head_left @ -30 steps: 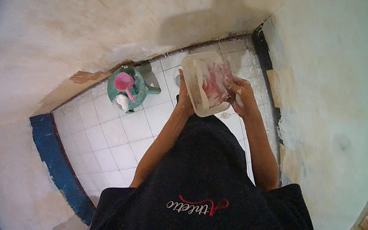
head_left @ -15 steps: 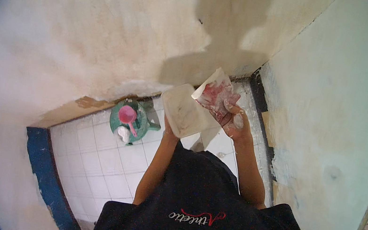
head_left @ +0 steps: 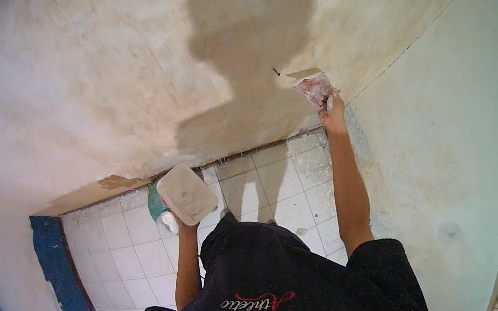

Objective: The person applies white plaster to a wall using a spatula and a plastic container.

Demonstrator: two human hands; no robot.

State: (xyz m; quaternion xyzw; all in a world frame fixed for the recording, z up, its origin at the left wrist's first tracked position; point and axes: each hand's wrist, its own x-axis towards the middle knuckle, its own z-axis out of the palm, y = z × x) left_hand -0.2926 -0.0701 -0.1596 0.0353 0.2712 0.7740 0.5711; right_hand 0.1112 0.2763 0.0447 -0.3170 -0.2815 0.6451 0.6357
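A pale, rectangular plastic tub [head_left: 187,194] has greyish-white residue across its bottom. The left hand [head_left: 188,227] supports its near edge, fingers hidden; I cannot tell whether they are spread. Beyond and right of the tub, the outstretched right hand [head_left: 334,113] pinches a flat, red-and-cream, paste-smeared spreader [head_left: 317,90] near the beige plastered wall [head_left: 101,69]. White tiled floor [head_left: 302,212] lies open right of the tub.

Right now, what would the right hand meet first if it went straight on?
Probably the wall ahead; the smeared flat tool in the right hand would lead. Whether it touches now is unclear.
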